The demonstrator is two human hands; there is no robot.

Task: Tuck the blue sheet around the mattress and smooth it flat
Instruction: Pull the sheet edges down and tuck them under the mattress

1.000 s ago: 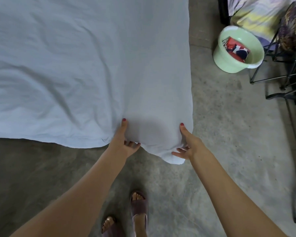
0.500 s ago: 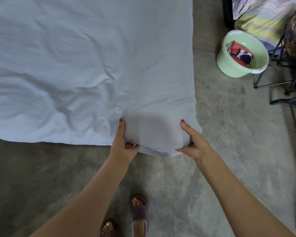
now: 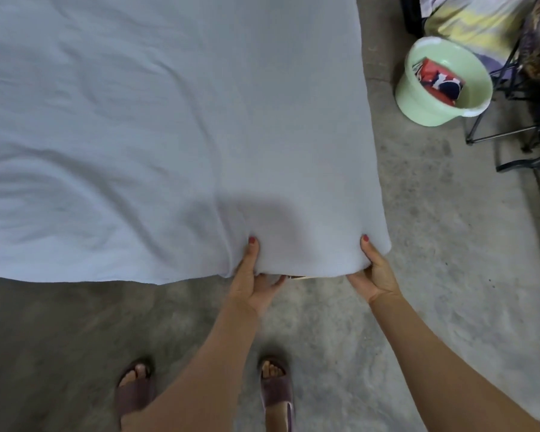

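while the blue sheet lies over the mattress on the floor, the left hand and the right hand each grip its near corner edge, thumbs on top.

Pale blue sheet; mint-green bucket; mauve sandals; grey floor.

Pale blue sheet covers most of upper left and centre of frame, draped over the mattress, of which only a thin tan sliver shows at lower centre under the hem. Sheet is wrinkled w/ long soft creases on the left, smoother toward its right edge. Near corner is bunched and rounded, hem curling under along the bottom edge.
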